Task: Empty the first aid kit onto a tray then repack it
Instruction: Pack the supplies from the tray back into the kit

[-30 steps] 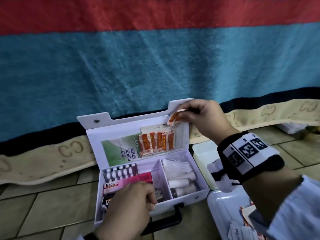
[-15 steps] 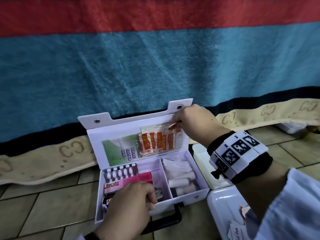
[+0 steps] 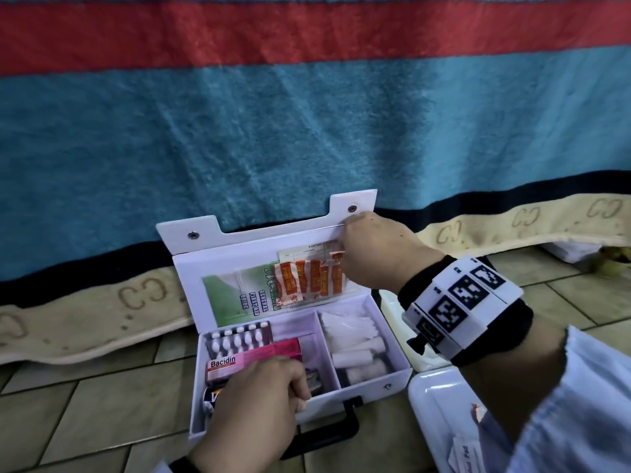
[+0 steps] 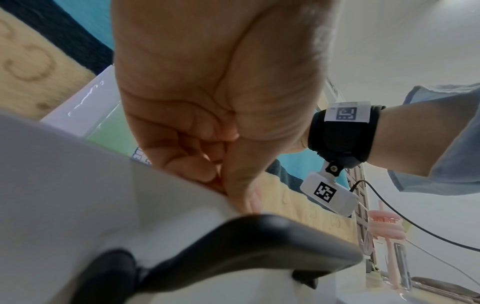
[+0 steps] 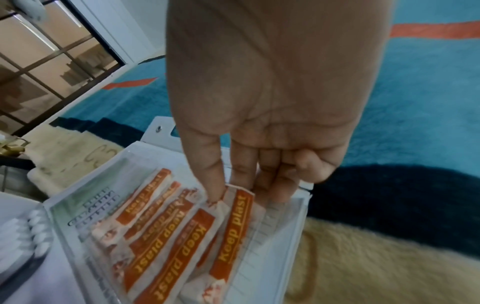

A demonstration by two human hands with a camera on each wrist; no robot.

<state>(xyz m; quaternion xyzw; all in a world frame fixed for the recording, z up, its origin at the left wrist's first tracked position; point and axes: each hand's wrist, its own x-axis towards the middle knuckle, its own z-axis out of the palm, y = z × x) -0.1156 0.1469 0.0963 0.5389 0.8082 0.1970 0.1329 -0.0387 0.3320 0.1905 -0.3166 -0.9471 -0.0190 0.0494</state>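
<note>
Tiled floor (image 3: 85, 404) carries the open first aid kit (image 3: 375, 384), its lid (image 3: 239, 254) leaning back against a striped blanket (image 3: 205, 131). At the left, the left hand (image 3: 259, 404) curls over the kit's front wall above the black handle (image 3: 327, 435) and grips it, thumb outside, steadying the case; it sits as it did a second ago. Behind it the left compartment holds a blister pack (image 3: 239, 339) and a pink Bacidin box (image 3: 252, 360). In the lid pocket a green guide (image 3: 239, 295) lies leftmost, then a row of orange plasters (image 3: 300, 285). The right compartment holds white bandage rolls (image 3: 355, 353).

What has changed is at the lid's right end. A second ago the right hand (image 3: 379, 257) held one plaster up at the lid's top edge; now that plaster (image 5: 233, 226) is down in the pocket, just beside the others, with the thumb on its top end and the fingers behind, pinching it. So another item looks home, and repacking seems well along. To the right, just beside the kit, the white tray (image 3: 430, 404) still shows some paper packets (image 3: 467, 452), so a few trips probably remain before the lid can close
</note>
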